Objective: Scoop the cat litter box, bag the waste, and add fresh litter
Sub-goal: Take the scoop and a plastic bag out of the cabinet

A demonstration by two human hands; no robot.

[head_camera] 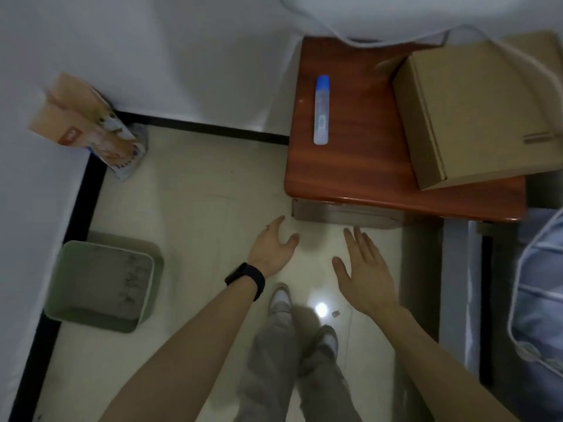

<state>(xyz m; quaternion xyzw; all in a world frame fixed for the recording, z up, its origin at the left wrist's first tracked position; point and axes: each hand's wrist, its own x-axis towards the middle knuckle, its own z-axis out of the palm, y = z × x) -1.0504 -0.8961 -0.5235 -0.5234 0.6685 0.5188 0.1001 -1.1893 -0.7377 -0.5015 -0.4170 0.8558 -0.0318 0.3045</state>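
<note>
A green litter box (146,303) filled with grey litter stands on the floor against the left wall. An orange and white litter bag (88,126) leans in the far left corner. My left hand (271,245), with a black watch on the wrist, is held out above the floor with relaxed fingers and holds nothing. My right hand (362,269) is spread flat beside it, also holding nothing. Both hands hover near the front edge of a red-brown wooden table (350,166).
On the table lie a white tube with a blue cap (321,109) and a cardboard box (475,114). A grey drawer or box (344,213) sits under the table edge. Light blue fabric (539,300) is at the right. My legs and shoes stand on the pale tiled floor (198,202).
</note>
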